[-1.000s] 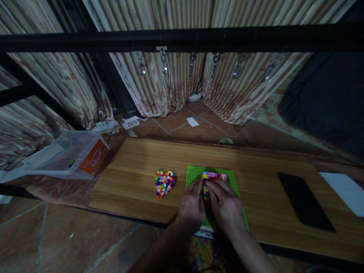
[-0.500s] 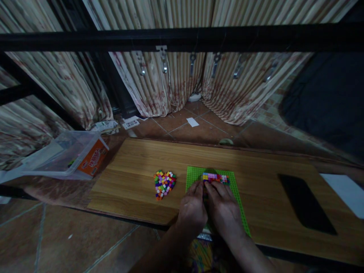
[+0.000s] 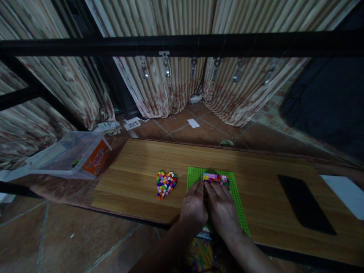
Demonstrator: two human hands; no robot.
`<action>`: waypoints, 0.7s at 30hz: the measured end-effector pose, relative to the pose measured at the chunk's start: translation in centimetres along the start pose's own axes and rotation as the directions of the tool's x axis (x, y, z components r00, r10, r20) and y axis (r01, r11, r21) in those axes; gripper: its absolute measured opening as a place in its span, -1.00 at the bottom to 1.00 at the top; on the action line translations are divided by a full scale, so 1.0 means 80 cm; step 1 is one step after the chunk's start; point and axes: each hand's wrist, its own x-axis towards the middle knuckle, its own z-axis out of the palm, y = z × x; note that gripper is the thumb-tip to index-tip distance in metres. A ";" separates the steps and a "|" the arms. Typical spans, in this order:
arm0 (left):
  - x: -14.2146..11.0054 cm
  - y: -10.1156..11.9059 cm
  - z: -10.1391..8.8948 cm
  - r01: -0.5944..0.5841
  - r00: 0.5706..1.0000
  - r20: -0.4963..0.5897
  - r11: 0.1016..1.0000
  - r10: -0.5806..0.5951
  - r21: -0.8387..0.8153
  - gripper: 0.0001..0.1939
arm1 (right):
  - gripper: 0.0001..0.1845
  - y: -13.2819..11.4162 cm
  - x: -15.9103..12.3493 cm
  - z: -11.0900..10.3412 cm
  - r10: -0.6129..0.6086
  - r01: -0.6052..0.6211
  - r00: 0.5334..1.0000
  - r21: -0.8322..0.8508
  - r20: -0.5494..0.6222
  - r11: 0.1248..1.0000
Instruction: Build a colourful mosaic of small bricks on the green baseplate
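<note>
Bricks (image 3: pixel 215 177), under right hand (image 3: pixel 223 207), perhaps touching left (image 3: pixel 193 206)

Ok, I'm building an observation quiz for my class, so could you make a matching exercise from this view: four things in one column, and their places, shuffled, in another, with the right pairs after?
Things
1. Green studded baseplate
2. Heart-shaped cluster of small toy bricks
3. Clear plastic bin
4. Flat black slab

Places
A. Past the left end of the wood-grain tabletop
B. On the tabletop, right of the hands
C. Partly covered by the left hand and right hand
D. On the tabletop, left of the hands

Pairs: 1-C, 2-D, 3-A, 4-B
</note>
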 end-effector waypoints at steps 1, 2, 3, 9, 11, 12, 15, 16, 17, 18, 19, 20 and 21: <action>0.000 0.001 0.000 -0.003 1.000 -0.004 1.000 0.003 0.005 -0.36 | -0.60 0.000 0.001 0.001 0.002 -0.002 1.000 0.007 -0.006 1.000; 0.000 0.002 -0.001 -0.005 1.000 -0.008 1.000 0.005 0.007 -0.36 | -0.60 0.001 0.001 0.002 0.004 -0.004 1.000 0.010 -0.013 1.000; -0.001 0.003 -0.002 -0.003 1.000 -0.015 1.000 0.003 0.004 -0.37 | -0.60 0.001 0.002 0.002 0.004 -0.004 1.000 0.010 -0.019 1.000; -0.024 -0.002 -0.009 0.020 0.996 -0.085 0.997 -0.027 -0.078 -0.48 | -0.66 0.006 0.004 0.001 0.003 -0.004 1.000 -0.009 -0.027 1.000; -0.037 -0.010 -0.016 0.020 0.992 -0.121 0.993 -0.034 -0.118 -0.51 | -0.67 0.003 0.006 -0.003 0.032 -0.031 0.997 0.010 -0.064 0.999; -0.042 -0.015 -0.020 0.019 0.990 -0.137 0.991 -0.037 -0.134 -0.52 | -0.68 -0.001 0.007 -0.005 0.047 -0.045 0.995 0.027 -0.087 0.999; -0.058 -0.031 -0.038 0.023 0.981 -0.190 0.990 -0.050 -0.142 -0.58 | -0.69 -0.024 0.014 -0.011 0.061 -0.047 0.991 0.117 -0.117 0.992; -0.063 -0.036 -0.045 0.022 0.977 -0.209 0.989 -0.052 -0.145 -0.60 | -0.70 -0.034 0.017 -0.011 0.051 -0.034 0.993 0.161 -0.104 0.986; -0.067 -0.041 -0.051 0.018 0.974 -0.221 0.988 -0.052 -0.153 -0.63 | -0.70 -0.045 0.020 -0.009 0.037 -0.020 0.996 0.210 -0.077 0.978; -0.072 -0.045 -0.058 0.013 0.973 -0.226 0.985 -0.051 -0.170 -0.65 | -0.70 -0.055 0.022 -0.006 0.026 -0.015 0.999 0.254 -0.041 0.967; -0.076 -0.048 -0.063 0.009 0.973 -0.225 0.981 -0.053 -0.192 -0.68 | -0.71 -0.064 0.025 0.000 0.028 -0.025 1.000 0.286 -0.009 0.958; -0.080 -0.050 -0.068 0.007 0.974 -0.222 0.977 -0.055 -0.213 -0.70 | -0.71 -0.071 0.027 0.006 0.036 -0.041 0.999 0.305 0.023 0.952; -0.084 -0.052 -0.071 0.005 0.975 -0.216 0.973 -0.057 -0.231 -0.72 | -0.71 -0.076 0.030 0.013 0.044 -0.058 0.998 0.318 0.053 0.946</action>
